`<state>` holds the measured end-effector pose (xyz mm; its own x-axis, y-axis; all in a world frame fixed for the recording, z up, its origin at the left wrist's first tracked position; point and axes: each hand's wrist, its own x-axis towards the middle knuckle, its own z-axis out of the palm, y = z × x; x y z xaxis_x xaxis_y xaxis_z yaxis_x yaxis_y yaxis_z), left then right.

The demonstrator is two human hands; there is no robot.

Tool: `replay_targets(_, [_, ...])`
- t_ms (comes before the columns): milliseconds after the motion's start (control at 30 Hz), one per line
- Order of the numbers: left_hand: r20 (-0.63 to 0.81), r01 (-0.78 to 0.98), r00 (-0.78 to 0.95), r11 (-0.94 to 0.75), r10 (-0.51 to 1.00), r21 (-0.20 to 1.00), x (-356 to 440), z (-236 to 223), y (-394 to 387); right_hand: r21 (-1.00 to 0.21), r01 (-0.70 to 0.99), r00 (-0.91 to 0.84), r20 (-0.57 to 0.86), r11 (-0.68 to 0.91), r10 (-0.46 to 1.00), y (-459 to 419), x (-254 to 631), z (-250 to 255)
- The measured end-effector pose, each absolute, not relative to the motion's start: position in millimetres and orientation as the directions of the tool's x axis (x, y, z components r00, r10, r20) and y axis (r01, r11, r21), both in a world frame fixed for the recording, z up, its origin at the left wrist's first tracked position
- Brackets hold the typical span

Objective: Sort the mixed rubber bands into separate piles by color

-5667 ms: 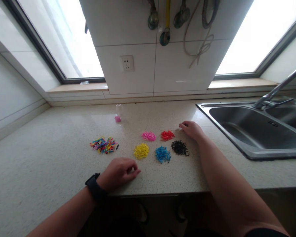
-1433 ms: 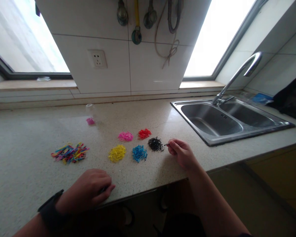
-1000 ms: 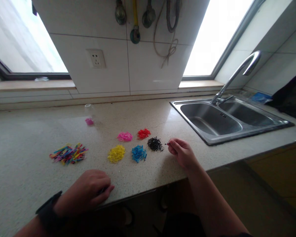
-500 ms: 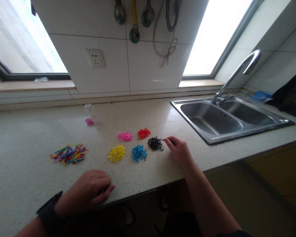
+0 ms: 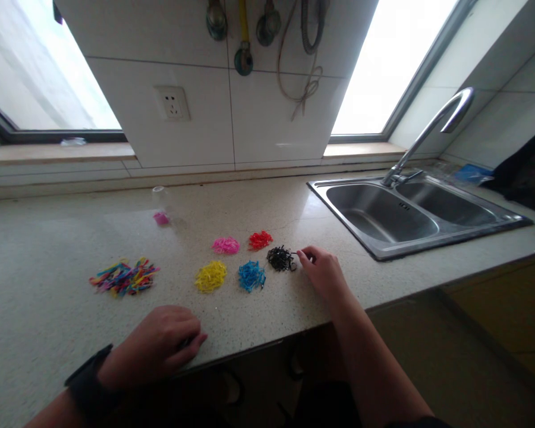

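Note:
My right hand is at the right edge of a pile of small black rubber bands. Its thumb and forefinger are pinched on a thin black rubber band beside the pile. My left hand rests at the counter's front edge, loosely curled, with nothing visible in it. Between the hands lie piles of yellow bands, blue bands, pink bands and red bands. A mixed-colour heap of bands lies farther left.
A clear container with something pink at its near end sits at the back left of the speckled counter. To the right are a steel double sink and its tap. A wall socket is behind.
My right hand stays beside the black pile, its fingers shifted slightly and a dark gap now showing between them. The left hand and the piles stay put.

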<state>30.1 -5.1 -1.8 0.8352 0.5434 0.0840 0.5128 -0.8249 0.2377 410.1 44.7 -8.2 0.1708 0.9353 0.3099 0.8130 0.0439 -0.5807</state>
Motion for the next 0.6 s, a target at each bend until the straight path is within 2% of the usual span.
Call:
replay_targets(167, [0.090, 0.513, 0.835, -0.826, 0.543, 0.232, 29.5, -1.8, -4.8, -0.575, 0.817, 0.179, 0.311, 0.035, 0.933, 43.8, 408.7, -5.9])
replay_targets(400, [0.070, 0.518, 0.834, -0.820, 0.548, 0.244, 29.6, -0.4, -5.4, -0.498, 0.866, 0.134, 0.304, 0.038, 0.943, 44.6, 406.8, -7.5])
replay_targets(600, [0.088, 0.518, 0.832, -0.824, 0.547, 0.228, 29.8, -0.8, -5.7, -0.495, 0.868, 0.125, 0.290, 0.037, 0.949, 44.0, 406.5, -6.8])
